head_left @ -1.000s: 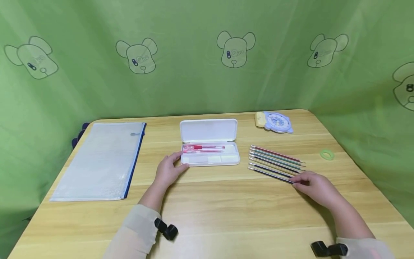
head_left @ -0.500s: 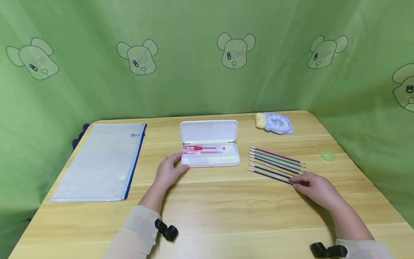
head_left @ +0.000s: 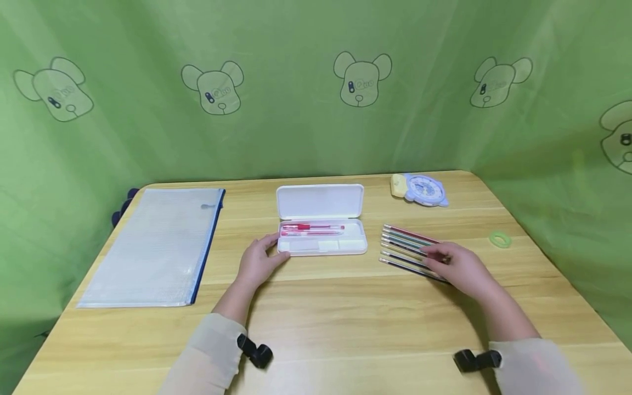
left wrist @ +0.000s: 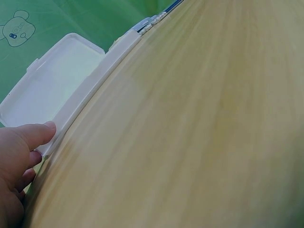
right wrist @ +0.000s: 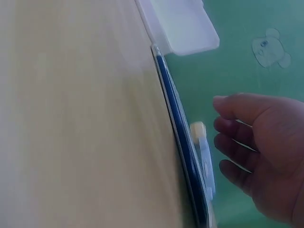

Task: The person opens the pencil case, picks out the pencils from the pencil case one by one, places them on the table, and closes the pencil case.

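Observation:
My left hand grips the left end of a white pencil case, thumb at its front corner. The case stands with its lid raised. Inside its tray lie a red pen and a second reddish pen below it. To the right, several pencils are laid side by side in a slanted row. Over their right part is my right hand, hiding the ends. In the right wrist view its fingers are slightly bent and spread, with nothing between them, apart from a dark blue pencil.
A clear zip folder with a blue edge lies on the left of the wooden table. At the back right is a blue and yellow clock-shaped item. A green ring lies near the right edge. Green cloth hangs behind.
My right hand has left the tip end of the front pencil and moved up and leftward over the row. My left hand stays at the pencil case.

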Motion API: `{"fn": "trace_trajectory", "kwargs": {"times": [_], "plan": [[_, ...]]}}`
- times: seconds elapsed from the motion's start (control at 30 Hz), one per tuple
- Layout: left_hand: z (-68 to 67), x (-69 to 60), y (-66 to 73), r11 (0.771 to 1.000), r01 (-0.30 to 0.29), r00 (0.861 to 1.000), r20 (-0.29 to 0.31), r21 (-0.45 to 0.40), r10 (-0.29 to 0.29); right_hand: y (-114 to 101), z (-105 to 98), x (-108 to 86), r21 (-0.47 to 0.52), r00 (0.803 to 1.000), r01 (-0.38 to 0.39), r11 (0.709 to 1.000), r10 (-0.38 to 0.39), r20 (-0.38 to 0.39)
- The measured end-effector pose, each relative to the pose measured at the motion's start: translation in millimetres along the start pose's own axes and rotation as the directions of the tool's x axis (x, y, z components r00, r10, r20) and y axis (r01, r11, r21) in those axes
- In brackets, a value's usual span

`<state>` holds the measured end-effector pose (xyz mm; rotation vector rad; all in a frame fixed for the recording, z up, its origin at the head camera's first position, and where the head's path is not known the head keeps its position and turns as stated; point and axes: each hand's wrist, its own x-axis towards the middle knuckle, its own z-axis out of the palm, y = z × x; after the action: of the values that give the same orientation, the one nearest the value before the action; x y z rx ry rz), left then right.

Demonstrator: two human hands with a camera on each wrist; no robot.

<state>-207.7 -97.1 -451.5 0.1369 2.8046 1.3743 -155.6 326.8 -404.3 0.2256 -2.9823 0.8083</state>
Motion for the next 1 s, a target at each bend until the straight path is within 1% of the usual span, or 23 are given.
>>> {"fn": "trace_trajectory", "kwargs": {"times": [0.27, 0.4, 0.53, 0.63, 0.87, 1.0], "plan": [[0.4, 1.1, -0.7, 1.0, 0.014, 1.0, 0.001, -0.007, -0.014, -24, 6, 38.6, 0.074, 0.999, 0.007, 0.997, -0.01, 0.037], [0.8, 1.7, -1.2, 1.0, 0.019, 1.0, 0.0, -0.007, -0.019, -34, 9, 56.7, 0.105, 0.999, 0.024, 0.994, -0.028, 0.036], [1.3, 1.7, -1.4, 1.0, 0.008, 1.0, -0.003, 0.001, -0.008, -44, 12, 71.7, 0.139, 0.999, 0.035, 0.99, -0.04, 0.031], [1.5, 1.3, -1.3, 1.0, -0.003, 1.0, -0.007, 0.005, 0.003, -51, 14, 82.7, 0.161, 0.999, 0.032, 0.986, -0.038, 0.032], [0.9, 0.9, -1.7, 1.0, 0.019, 1.0, 0.001, 0.0, -0.019, -64, 16, 109.9, 0.222, 0.999, 0.022, 0.975, -0.031, 0.036], [0.9, 1.2, -1.8, 1.0, 0.008, 1.0, -0.006, 0.0, -0.008, -71, 18, 123.5, 0.243, 0.999, 0.005, 0.97, -0.015, 0.039]]}}
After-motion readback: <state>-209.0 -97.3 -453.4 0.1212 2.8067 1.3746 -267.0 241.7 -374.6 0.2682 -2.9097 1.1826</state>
